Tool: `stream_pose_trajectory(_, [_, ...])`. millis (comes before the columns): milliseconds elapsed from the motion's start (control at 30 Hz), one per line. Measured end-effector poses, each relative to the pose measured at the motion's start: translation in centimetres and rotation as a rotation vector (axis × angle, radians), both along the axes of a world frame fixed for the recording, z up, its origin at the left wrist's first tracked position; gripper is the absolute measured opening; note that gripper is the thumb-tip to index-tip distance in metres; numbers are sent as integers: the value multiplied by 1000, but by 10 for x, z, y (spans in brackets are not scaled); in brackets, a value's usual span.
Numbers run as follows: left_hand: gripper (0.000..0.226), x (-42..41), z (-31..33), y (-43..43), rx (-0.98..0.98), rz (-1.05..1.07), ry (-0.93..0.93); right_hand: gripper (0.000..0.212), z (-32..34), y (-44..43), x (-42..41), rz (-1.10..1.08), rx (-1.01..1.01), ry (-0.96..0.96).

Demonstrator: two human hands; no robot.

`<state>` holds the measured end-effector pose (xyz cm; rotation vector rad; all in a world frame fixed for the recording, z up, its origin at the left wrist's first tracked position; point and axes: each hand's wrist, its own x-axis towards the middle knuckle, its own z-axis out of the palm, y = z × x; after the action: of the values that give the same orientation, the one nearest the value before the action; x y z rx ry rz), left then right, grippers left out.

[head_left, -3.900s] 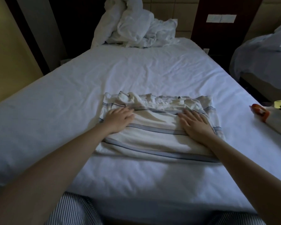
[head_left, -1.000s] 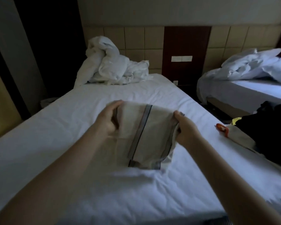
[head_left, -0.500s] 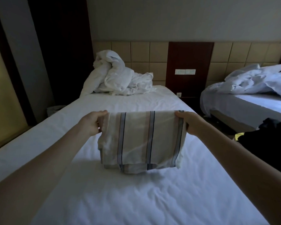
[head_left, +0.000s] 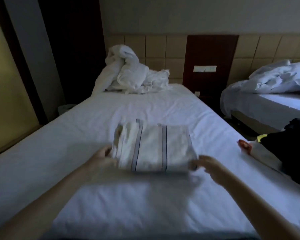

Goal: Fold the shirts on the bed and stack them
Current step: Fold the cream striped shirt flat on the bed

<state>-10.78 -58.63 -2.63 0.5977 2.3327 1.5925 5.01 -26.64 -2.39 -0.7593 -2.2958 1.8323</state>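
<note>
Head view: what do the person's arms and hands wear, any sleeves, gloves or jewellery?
No sleeve, watch or bracelet shows on the left forearm or right forearm. The left hand and right hand are gloveless; blur hides any rings.

Crumpled duvet [head_left: 132, 73], wall switches [head_left: 204, 68], second bed [head_left: 284, 103]

Head view, downward along bed [head_left: 145, 108]
</note>
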Motion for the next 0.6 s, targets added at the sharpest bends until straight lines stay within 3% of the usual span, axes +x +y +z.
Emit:
stream_pose_trajectory(33, [22, 9, -26, -8, -30, -19, -132, 54, -20, -2, 12, 4, -14, -62])
stream_pose_trajectory(100, [31, 15, -54, -18, 16, 47, -328, 34, -34, -6, 21, -71, -24, -85])
stream_pose_trajectory(167, [32, 11, -55, -14, 94, 140, -390, 44, -33, -3, 11, -136, 27, -99])
stream_pose_trajectory(233, [32, 12, -45, -4, 32, 143, -370, 46, -33, -6, 0, -161, 43, -119])
stream_pose_trajectory(333, [10, 15, -39, 7, -17, 231, -309, 43, -38, -6, -6, -182, 27, -74])
stream_pose_trajectory(433, [4, 18, -37, 3, 65, 334, -279, 24, -39, 0, 1, -239, -22, -67])
stream_pose_trajectory(567, [4, 29, -49, -5, -121, 250, -269, 16, -49, 1, 15, -105, 184, -193])
stream_pose_trajectory(600, [15, 29, -49, -3, -165, 270, -218, 12, -48, -1, 13, -104, 270, -201])
